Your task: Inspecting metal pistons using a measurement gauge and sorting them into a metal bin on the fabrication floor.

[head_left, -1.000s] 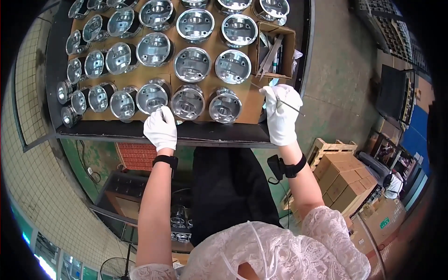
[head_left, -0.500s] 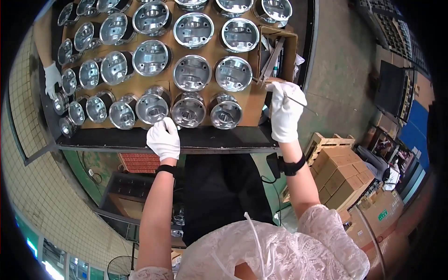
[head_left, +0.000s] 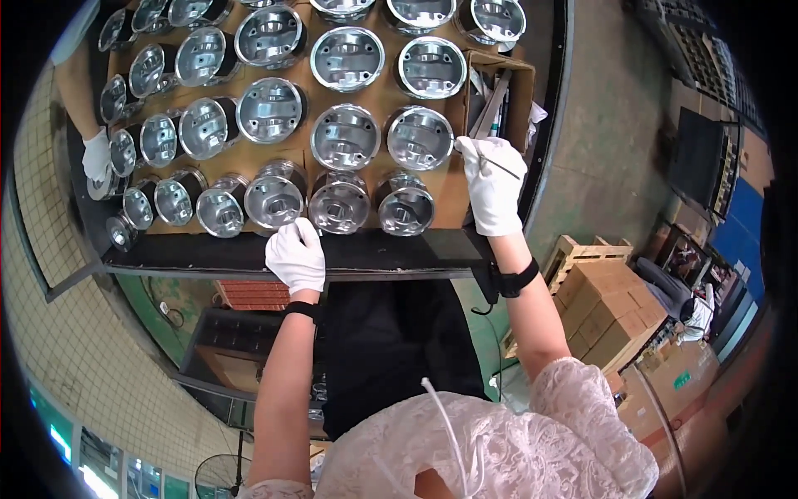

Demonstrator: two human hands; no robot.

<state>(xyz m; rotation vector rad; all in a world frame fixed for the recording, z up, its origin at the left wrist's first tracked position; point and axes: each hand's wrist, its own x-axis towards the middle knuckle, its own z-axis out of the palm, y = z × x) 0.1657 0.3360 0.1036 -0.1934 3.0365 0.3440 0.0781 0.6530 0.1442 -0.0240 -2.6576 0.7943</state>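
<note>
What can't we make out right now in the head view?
All head view:
- Left gloved hand: anything pinched; its own fingers cover it.
- Thin metal rod: working end; hidden by the right gloved hand or too fine.
- Top-row pistons: cut off by the upper edge.
- Cardboard box: bottom; covered by its contents.
- Co-worker's gloved hand: fingertip grip; too small.

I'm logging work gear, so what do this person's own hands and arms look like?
The left hand and right hand wear white gloves; I can't make out markings. Each wrist has a black band; by the right one sit a black block and a thin dark cord. Forearms are bare, below white lace sleeves.
</note>
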